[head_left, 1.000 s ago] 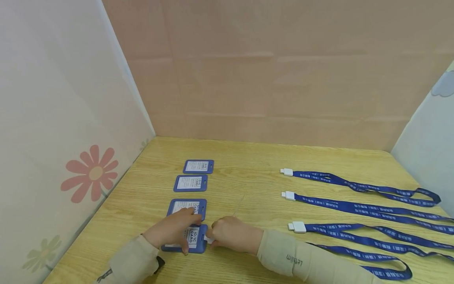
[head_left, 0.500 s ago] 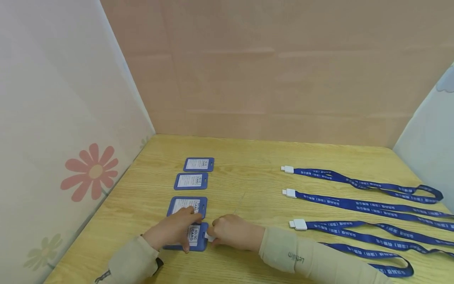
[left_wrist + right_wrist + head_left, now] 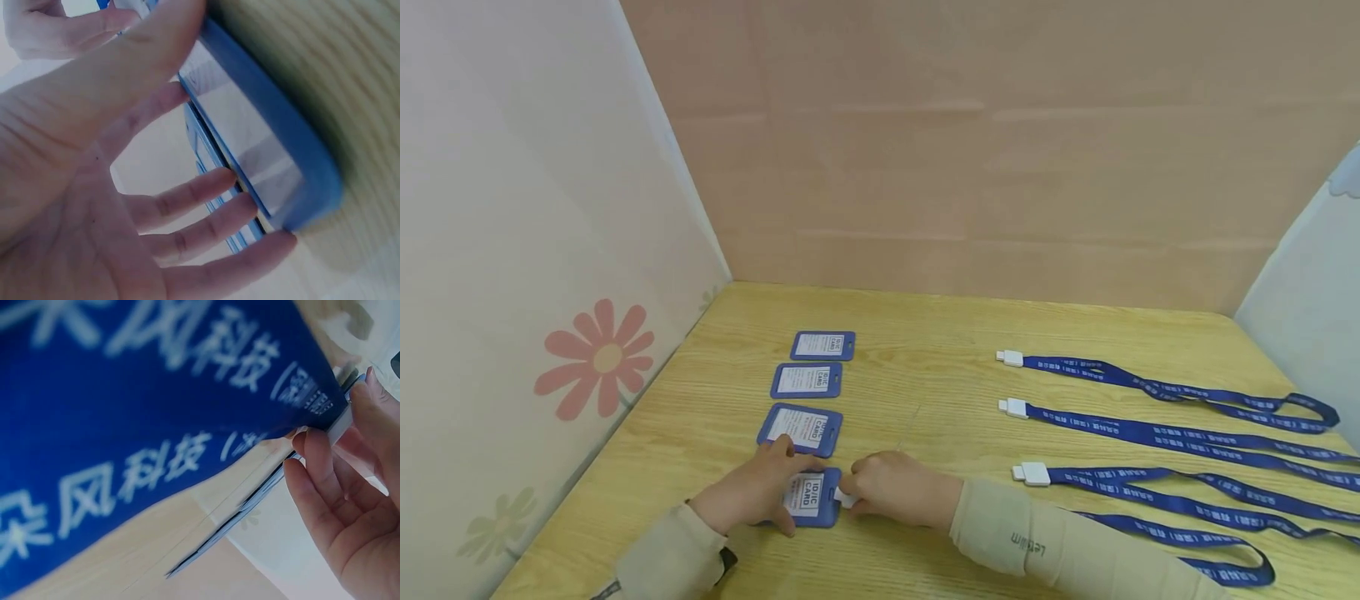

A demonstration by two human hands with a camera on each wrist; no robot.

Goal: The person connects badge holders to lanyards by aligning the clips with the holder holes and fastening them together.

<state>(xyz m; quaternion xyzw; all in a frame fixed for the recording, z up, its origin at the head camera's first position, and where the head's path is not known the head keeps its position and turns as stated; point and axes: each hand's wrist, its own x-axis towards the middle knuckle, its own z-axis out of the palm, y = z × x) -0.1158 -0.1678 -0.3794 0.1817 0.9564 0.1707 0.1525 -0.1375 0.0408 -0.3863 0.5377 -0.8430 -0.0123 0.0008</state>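
Observation:
My left hand (image 3: 758,493) holds the nearest blue badge holder (image 3: 829,504) by its long sides, thumb along the near edge and fingers at the far one. In the left wrist view the blue frame (image 3: 312,165) lies between thumb and fingers. The holder's white card reads ID/IC CARD. With my right hand (image 3: 901,490) I pinch the white clip (image 3: 845,498) of a lanyard at the slotted end of this holder. The lanyard's blue strap (image 3: 144,406), with white lettering, fills much of the right wrist view. My right fingers hide most of the clip.
Beyond my left hand, a slightly turned badge holder (image 3: 801,430) lies close to the fingers. Two more holders, a middle one (image 3: 807,380) and a far one (image 3: 823,345), continue the column. At right lie a far lanyard (image 3: 1120,379), a middle lanyard (image 3: 1120,427) and a near lanyard (image 3: 1120,483).
My left hand has shifted slightly left on the holder. The neighbouring badge holder has turned a little and stands farther from the held one. The right hand still pinches the clip at the slot.

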